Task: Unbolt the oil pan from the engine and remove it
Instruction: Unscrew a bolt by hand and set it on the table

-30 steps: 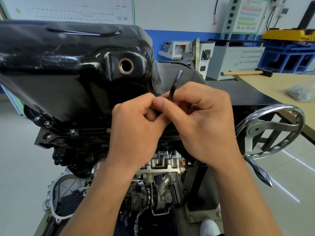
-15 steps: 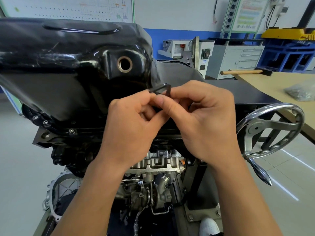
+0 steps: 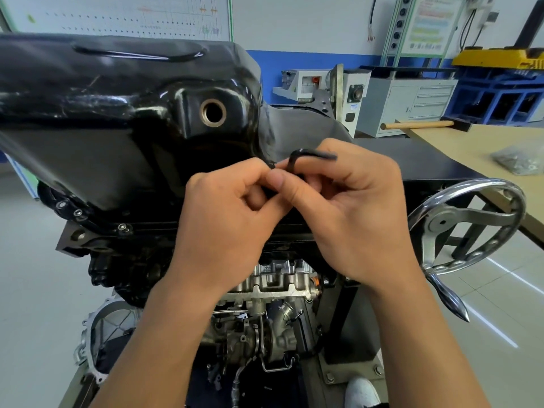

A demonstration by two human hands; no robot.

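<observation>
The glossy black oil pan (image 3: 112, 101) sits on top of the upturned engine (image 3: 265, 319), with an open brass-ringed drain hole (image 3: 213, 112) facing me. Several bolts (image 3: 123, 227) show along its lower left flange. Both hands meet at the pan's right flange. My right hand (image 3: 347, 219) pinches a black hex key (image 3: 306, 156) whose short arm points right; its long arm runs down behind my fingers. My left hand (image 3: 226, 219) has its fingers curled on the key's shaft beside my right thumb. The bolt under the key is hidden.
A chrome handwheel (image 3: 468, 228) of the engine stand sticks out at right. Behind it stands a wooden bench (image 3: 459, 148) with a hammer (image 3: 421, 124) and a bag of parts (image 3: 521, 159). Grey cabinets (image 3: 412, 104) line the back wall. A white shoe (image 3: 362, 391) shows below.
The hex key's short arm has swung round from pointing up, through left, to pointing right, while both hands stayed at the same spot on the flange.
</observation>
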